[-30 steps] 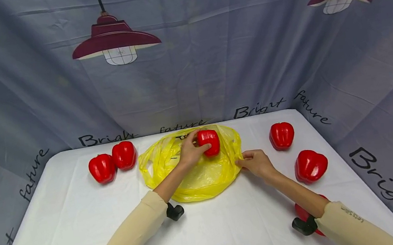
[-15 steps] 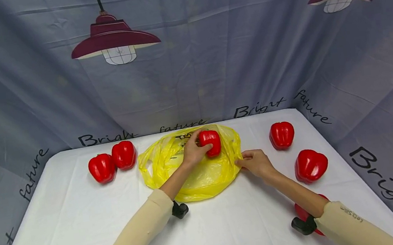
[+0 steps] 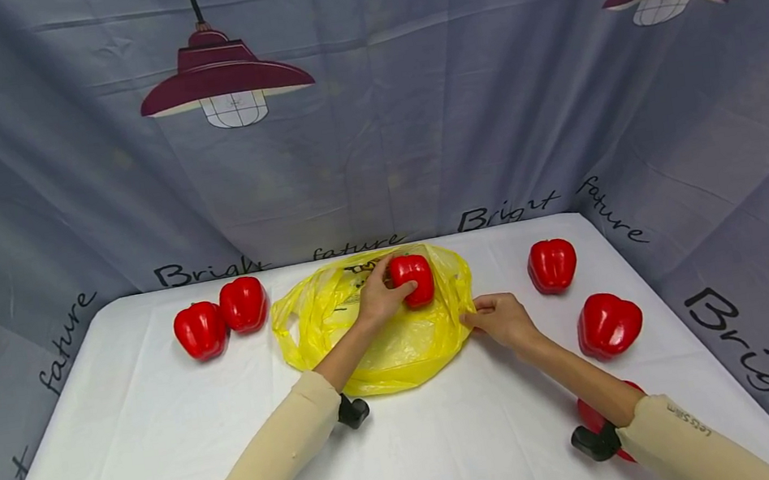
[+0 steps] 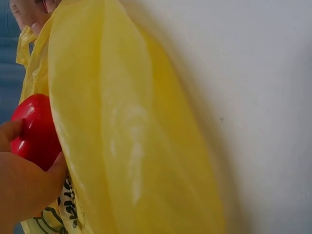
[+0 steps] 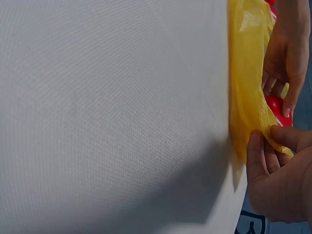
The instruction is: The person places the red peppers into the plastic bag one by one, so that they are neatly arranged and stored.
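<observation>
By the left hand (image 3: 378, 300) a probably slippery bell pepper (image 3: 415, 272) is gripped at its sides; by the right hand (image 3: 506, 319) a flimsy-looking plastic bag (image 3: 400, 348) is pinched.

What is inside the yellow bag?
One red pepper shows within the opening of the yellow bag, gripped by the left hand. That hand and the bag's folds cover part of the interior; what lies there cannot be seen.

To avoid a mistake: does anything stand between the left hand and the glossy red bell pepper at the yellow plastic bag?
Nothing visible does: the left hand grips the glossy red bell pepper directly. The yellow plastic bag only hides part of it in the left wrist view.
</observation>
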`<state>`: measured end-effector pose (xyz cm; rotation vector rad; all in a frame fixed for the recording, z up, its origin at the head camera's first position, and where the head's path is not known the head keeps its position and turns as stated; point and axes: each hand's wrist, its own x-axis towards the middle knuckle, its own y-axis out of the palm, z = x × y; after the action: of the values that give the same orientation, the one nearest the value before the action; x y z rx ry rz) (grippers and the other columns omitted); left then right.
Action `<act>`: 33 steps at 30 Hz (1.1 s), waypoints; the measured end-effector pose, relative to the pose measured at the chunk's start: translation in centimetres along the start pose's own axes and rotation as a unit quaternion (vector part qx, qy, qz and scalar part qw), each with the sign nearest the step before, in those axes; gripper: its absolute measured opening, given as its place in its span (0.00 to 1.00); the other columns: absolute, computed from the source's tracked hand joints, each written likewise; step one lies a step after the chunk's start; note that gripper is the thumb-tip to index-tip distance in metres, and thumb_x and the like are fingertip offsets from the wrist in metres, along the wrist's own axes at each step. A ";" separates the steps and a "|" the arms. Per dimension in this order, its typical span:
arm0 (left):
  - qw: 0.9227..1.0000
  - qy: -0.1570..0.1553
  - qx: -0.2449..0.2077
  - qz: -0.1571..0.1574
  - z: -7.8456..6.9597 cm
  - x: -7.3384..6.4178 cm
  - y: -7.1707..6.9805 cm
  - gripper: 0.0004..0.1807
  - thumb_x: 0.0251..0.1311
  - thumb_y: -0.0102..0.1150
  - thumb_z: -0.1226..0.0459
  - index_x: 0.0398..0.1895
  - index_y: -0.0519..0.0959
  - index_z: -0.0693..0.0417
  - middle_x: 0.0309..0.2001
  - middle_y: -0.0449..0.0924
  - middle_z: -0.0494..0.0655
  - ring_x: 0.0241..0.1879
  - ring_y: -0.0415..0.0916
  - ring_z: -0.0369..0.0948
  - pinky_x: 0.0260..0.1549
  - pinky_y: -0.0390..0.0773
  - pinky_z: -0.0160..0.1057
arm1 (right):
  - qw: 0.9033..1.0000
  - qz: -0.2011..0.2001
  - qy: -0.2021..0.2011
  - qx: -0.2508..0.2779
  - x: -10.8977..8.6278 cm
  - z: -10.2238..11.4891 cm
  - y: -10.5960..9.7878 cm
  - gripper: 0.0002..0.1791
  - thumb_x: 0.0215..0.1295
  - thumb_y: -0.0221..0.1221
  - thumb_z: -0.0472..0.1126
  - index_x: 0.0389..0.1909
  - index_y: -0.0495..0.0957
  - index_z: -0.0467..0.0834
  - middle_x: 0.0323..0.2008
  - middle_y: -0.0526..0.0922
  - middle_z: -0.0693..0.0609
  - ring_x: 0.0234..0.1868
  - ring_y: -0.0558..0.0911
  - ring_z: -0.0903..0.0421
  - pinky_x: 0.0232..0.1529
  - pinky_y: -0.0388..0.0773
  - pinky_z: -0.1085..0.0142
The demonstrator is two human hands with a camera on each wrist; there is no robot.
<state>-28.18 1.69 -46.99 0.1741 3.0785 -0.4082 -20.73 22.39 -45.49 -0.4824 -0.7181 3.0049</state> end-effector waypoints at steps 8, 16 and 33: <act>1.000 -0.006 -0.009 0.014 0.1 0.0 -0.4 0.39 0.63 0.67 0.64 0.76 0.62 0.53 0.65 0.70 0.57 0.62 0.69 0.54 0.60 0.74 0.48 | 1.000 0.001 -0.006 0.002 -0.1 0.2 0.0 0.15 0.68 0.64 0.39 0.49 0.83 0.33 0.38 0.86 0.45 0.37 0.81 0.50 0.45 0.84 0.63; 0.999 -0.008 -0.028 0.023 0.2 -0.5 -1.4 0.37 0.63 0.67 0.63 0.75 0.64 0.49 0.66 0.69 0.57 0.62 0.68 0.54 0.60 0.74 0.48 | 1.000 -0.001 -0.008 0.002 -0.1 0.2 0.0 0.14 0.68 0.64 0.39 0.48 0.83 0.33 0.37 0.86 0.46 0.36 0.80 0.51 0.44 0.83 0.64; 0.995 0.054 -0.066 0.059 -0.9 -3.3 -7.3 0.36 0.66 0.64 0.65 0.75 0.62 0.55 0.70 0.64 0.63 0.68 0.64 0.59 0.59 0.74 0.52 | 1.000 0.001 -0.003 0.006 0.0 0.3 0.0 0.15 0.68 0.64 0.39 0.49 0.83 0.33 0.36 0.87 0.46 0.36 0.81 0.52 0.44 0.83 0.64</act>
<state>-25.71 -5.43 -44.12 0.3822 3.1647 -0.1962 -20.79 22.23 -45.30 -0.4745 -0.7013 3.0116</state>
